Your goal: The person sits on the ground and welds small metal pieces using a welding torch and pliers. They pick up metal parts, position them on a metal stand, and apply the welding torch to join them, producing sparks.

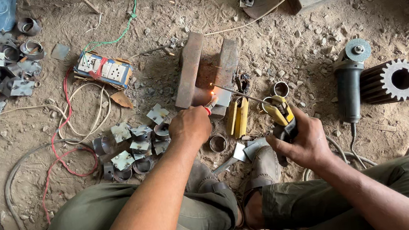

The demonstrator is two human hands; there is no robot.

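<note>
From the head camera, the person sits low on the dirt floor [277,49], knees spread in olive trousers, both shoes tucked in close.

The right hand [305,143] is clenched around a yellow-and-black electrode holder [281,115]. A thin welding rod [239,93] runs from it up and to the left, its far tip glowing orange right at a small square metal plate [222,97]. That plate leans against two rusty steel blocks [205,70] standing side by side on the floor.

The left hand [189,126] is closed, knuckles up, just beside the glowing spot; something red-tipped pokes out past its fingers, but I cannot tell what it grips.

A yellow clamp-like tool [238,118] lies between the two hands, with a short metal ring [217,143] just below it and another ring [280,89] near the rod.

To the left sits a cluster of finished ring-and-plate pieces [135,145]; a bigger heap [1,73] lies at the far left. A battered socket board [103,69] trails red and white cables. On the right, an angle grinder [351,85] rests next to a large toothed gear [393,81].
</note>
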